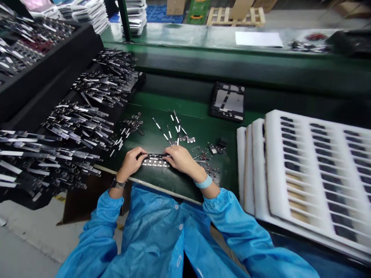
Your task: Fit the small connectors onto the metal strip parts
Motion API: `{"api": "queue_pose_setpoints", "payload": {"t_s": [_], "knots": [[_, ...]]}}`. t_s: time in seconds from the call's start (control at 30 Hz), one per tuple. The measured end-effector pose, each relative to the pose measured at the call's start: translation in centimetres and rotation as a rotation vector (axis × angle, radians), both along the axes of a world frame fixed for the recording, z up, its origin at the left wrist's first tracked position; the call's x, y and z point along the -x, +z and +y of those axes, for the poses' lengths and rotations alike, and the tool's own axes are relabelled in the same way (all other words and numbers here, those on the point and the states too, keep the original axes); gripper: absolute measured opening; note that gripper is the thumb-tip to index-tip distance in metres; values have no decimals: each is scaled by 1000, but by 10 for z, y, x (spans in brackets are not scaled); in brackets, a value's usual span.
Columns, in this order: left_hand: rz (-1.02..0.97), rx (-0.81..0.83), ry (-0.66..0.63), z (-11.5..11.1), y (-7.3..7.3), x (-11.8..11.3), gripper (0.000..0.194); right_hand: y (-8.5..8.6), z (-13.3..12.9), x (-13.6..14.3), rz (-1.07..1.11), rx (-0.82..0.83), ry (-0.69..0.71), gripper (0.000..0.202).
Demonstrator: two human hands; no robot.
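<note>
A narrow dark part with rows of small silver patches, like a circuit board strip (155, 163), is held level just above the green bench near its front edge. My left hand (131, 163) pinches its left end, fingers closed. My right hand (180, 158) has its fingers closed on the other end. Beyond the right hand lie several thin black-and-white strips (160, 130). Small loose parts (207, 164) are scattered to the right of that hand. Past my left hand sits a little heap of dark pieces (132, 124). The fingertips partly cover the strip's ends.
Bunches of black-and-silver strips (81, 119) fill the black stepped rack at left. White foam trays (274, 162) with slotted dark parts stand at right. A flat black case with a grey panel (228, 101) lies at the back. White paper (259, 39) rests on the far ledge.
</note>
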State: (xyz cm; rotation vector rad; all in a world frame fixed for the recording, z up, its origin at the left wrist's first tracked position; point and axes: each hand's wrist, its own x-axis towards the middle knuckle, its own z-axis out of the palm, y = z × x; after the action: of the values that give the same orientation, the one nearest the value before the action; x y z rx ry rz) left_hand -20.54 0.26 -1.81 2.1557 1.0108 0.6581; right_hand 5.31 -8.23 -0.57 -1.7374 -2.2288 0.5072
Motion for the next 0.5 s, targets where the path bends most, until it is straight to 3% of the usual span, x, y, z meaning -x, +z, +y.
{"api": "queue_pose_setpoints", "payload": {"t_s": [0.13,0.27,0.4,0.5], "knots": [[2,-62,-49,-9,-2,3,17,-1,0,1,-62,-28,55,15],[-133,66,110,-7,-4,3,14,11,-4,0,-68,-132,22,21],[-339,307,271,5,-2,4,30,34,-24,-4,34,-479,-284,39],[-426,407,363,10,-3,14,40,46,-39,-15,102,-757,-556,34]]}}
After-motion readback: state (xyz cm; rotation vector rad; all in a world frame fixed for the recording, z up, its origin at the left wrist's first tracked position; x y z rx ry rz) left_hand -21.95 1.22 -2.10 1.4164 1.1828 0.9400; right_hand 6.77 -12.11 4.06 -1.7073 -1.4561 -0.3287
